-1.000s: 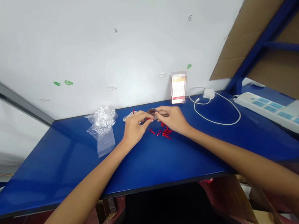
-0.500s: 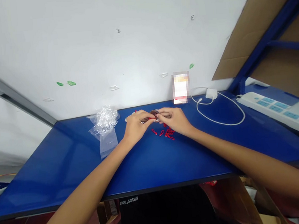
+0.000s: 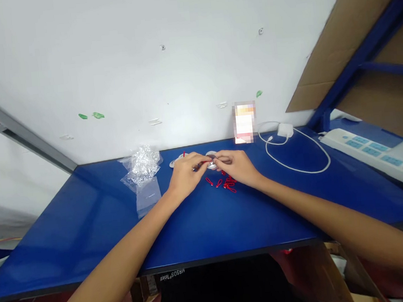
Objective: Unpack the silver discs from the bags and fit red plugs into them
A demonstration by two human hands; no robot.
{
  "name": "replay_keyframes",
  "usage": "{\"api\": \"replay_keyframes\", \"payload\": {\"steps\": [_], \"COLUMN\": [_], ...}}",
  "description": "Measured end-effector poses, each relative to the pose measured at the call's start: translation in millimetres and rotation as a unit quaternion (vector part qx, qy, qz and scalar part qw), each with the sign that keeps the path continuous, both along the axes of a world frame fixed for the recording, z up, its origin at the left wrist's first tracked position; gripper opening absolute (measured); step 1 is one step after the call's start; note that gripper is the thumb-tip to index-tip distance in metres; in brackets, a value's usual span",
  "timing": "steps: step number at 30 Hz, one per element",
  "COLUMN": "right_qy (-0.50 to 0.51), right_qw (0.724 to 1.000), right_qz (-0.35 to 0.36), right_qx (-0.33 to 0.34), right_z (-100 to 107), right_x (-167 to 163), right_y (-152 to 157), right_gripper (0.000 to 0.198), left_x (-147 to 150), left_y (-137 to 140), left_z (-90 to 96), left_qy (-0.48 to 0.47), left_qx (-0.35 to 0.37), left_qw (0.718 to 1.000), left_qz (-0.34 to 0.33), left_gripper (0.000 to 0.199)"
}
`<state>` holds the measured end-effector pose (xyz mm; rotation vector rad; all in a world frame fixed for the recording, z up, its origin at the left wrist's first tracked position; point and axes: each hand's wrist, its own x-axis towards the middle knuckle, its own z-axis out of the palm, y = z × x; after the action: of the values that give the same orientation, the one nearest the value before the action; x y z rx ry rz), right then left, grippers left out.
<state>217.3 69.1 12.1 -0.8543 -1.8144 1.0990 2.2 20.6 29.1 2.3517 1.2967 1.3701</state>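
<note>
My left hand (image 3: 186, 172) and my right hand (image 3: 238, 166) meet above the far middle of the table, fingers pinched together. Between the fingertips is a small round disc (image 3: 212, 165), whitish with a dark, shiny part near the top. My right thumb and fingers grip its right side. A bit of red cord shows at my left fingertips, against the disc; the rest of it is hidden. Several red cord loops (image 3: 229, 184) lie just below my right hand. Behind my left hand, partly covered, rests a white round piece (image 3: 173, 164) with a red tip by it.
Crumpled clear plastic bags (image 3: 143, 168) lie left of my hands on the blue table (image 3: 201, 226). A lit phone (image 3: 244, 122) leans on the white wall. A white charger (image 3: 285, 129) with its looped cable and a power strip (image 3: 374, 152) are at right.
The disc has tilted between my fingers, so its pale surface now shows more than the dark one. My hands stay close together; the whole view has shifted slightly.
</note>
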Motion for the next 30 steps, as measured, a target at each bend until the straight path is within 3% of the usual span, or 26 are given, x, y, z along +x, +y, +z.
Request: {"api": "replay_keyframes", "payload": {"steps": [7, 15, 22, 30], "right_qy": [0.017, 0.060, 0.081, 0.087], "right_qw": [0.999, 0.993, 0.986, 0.984], "right_qz": [0.007, 0.030, 0.035, 0.047], "right_qx": [-0.028, -0.100, -0.143, -0.149], "right_z": [-1, 5, 0, 3], "right_x": [-1, -2, 0, 0], "right_y": [-2, -8, -3, -9], "right_gripper": [0.031, 0.046, 0.042, 0.042], "left_x": [-3, -5, -6, -4], "left_y": [2, 3, 5, 5], "left_z": [-5.1, -6.5, -8.3, -9.9], "left_qy": [0.036, 0.083, 0.107, 0.101], "left_qx": [0.013, 0.013, 0.036, 0.058], "left_qw": [0.999, 0.996, 0.994, 0.993], "left_qz": [0.009, 0.025, 0.003, 0.014], "left_gripper": [0.011, 0.010, 0.014, 0.010]}}
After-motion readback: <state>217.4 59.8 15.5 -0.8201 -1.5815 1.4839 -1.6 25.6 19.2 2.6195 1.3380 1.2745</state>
